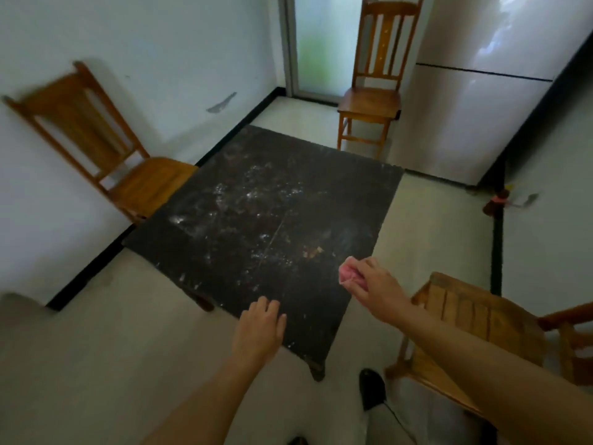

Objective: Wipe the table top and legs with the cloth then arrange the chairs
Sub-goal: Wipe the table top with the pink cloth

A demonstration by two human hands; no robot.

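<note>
wiping hasn't begun, judging by the white specks over the dark table [244, 200] mid-frame. right hand [373, 282] pinches the bunched pink cloth [348, 273] above its lower-right edge; left hand [260, 326] rests loosely spread at the near edge. best to flatten the cloth and sweep in overlapping strokes.

Chairs stand left [106, 149], behind [375, 91] and right [475, 332] of the table [272, 220].

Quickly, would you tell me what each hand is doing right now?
Left hand: open, fingers resting on the table edge.
Right hand: grips the pink cloth.
</note>
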